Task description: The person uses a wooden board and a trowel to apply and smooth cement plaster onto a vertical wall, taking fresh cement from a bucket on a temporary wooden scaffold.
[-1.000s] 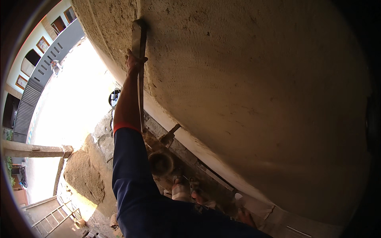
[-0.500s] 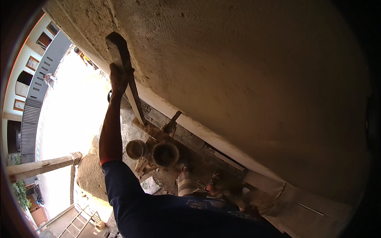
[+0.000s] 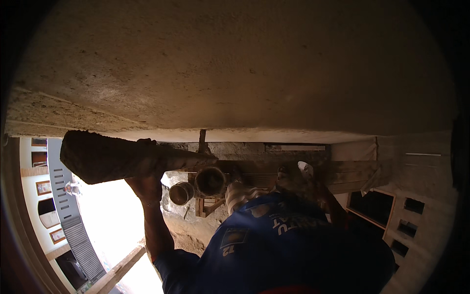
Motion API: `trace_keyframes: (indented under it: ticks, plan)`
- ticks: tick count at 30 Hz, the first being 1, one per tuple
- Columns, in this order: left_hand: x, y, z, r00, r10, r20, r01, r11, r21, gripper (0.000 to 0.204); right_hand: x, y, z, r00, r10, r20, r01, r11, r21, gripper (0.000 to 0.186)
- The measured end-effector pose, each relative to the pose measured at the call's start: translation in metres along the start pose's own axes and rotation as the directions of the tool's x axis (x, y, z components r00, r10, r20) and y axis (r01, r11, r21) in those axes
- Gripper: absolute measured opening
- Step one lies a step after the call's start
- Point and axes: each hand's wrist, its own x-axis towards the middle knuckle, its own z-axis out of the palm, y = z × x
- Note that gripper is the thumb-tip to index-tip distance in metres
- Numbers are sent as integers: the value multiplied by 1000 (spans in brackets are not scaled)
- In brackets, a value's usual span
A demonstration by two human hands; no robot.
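Stretching beside the brown plastered wall (image 3: pixel 254 73) at left, a long, dark, mortar-crusted board (image 3: pixel 105 157) looks stiff, gritty and rather heavy, best taken near mid-length, where the left hand (image 3: pixel 145 188) clasps it. Rightward stand two round, grimy buckets (image 3: pixel 172 195), then a pale, rounded object (image 3: pixel 305 169) beside the shadowed right hand (image 3: pixel 318 190), whose grip I can't tell.

From my remote station, I saw print on the person's blue shirt (image 3: pixel 293 257): tilted white capital lettering (image 3: pixel 289 223) on its front, plus a short numeral (image 3: pixel 228 251) by a rectangular printed panel (image 3: pixel 234 237).
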Motion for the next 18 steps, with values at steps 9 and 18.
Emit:
trace_keyframes:
  ticks: [9,18]
  plan:
    - [-33,144,212,936,203,289,-6,827,-563,58,-112,75,18,860,354,-367,-300,934,195,16]
    - [-114,273,468,816,275,509,55,839,-542,69,-185,191,60,760,431,-485,-361,902,237,32]
